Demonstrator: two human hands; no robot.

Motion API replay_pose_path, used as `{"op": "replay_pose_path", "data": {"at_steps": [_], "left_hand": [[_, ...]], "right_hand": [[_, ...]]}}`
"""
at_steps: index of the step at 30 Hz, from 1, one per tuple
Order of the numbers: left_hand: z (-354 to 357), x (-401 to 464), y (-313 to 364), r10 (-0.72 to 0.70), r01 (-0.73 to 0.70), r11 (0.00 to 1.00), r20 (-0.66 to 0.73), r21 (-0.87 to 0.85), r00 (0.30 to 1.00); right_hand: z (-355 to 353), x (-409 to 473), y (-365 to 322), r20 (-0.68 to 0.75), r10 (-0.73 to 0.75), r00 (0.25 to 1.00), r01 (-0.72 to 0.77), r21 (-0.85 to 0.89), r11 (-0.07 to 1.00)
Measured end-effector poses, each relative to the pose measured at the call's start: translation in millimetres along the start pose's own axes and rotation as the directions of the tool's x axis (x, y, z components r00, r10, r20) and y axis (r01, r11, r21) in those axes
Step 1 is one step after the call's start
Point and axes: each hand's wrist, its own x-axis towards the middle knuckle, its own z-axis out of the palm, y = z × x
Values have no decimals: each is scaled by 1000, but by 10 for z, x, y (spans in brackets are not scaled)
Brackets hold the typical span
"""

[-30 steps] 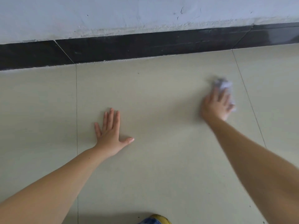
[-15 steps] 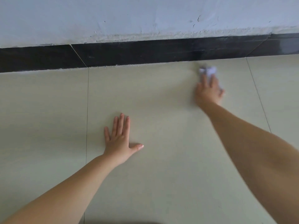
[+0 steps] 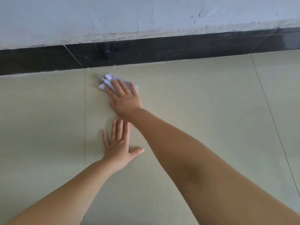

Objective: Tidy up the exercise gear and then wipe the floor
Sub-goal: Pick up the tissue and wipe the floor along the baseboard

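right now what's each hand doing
left hand: open, flat on the floor.
right hand: open, straight fingers pressing the white cloth to the floor.

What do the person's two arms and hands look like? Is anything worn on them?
Both forearms are bare, with no sleeves in view. The left hand and right hand wear no gloves, rings, watch or bracelet. The left thumbnail looks short and unpainted.

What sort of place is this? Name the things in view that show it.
Probably an indoor room, at the foot of a wall: pale floor tiles with grout lines, a black skirting, and painted wall with scuffed, cracked plaster.
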Motion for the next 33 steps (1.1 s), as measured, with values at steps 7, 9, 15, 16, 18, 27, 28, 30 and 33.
{"op": "replay_pose_path", "data": {"at_steps": [7, 9, 15, 16, 18, 27, 28, 30, 33], "left_hand": [[15, 0, -17, 35, -36, 999, -14, -31, 999], [16, 0, -19, 31, -32, 999, -12, -28, 999], [15, 1, -4, 39, -40, 999, -22, -31, 999], [21, 3, -1, 39, -40, 998, -29, -38, 999], [24, 3, 5, 35, -37, 999, -47, -34, 998], [-6, 7, 137, 153, -148, 988, -246, 39, 957], [-36, 42, 212, 173, -164, 985, -260, 58, 950], [-78, 138, 427, 201, -183, 979, -243, 92, 949], [-113, 284, 782, 150, -140, 987, -153, 73, 977]], "right_hand": [[-390, -452, 1848, -204, 211, 956, -228, -65, 971], [-521, -819, 2443, -253, 474, 843, -482, 37, 876], [-491, -911, 2229, -107, 879, 465, -847, 237, 477], [-410, -812, 1947, -119, 820, 560, -791, 216, 572], [-183, -619, 1285, -148, 579, 802, -563, 137, 815], [-140, -692, 1502, -159, 92, 983, -106, -85, 991], [-202, -802, 1853, -216, 188, 958, -210, -84, 974], [-331, -1086, 2536, -260, 419, 870, -436, -8, 900], [-540, -1482, 3228, -198, 772, 604, -744, 207, 635]]}}
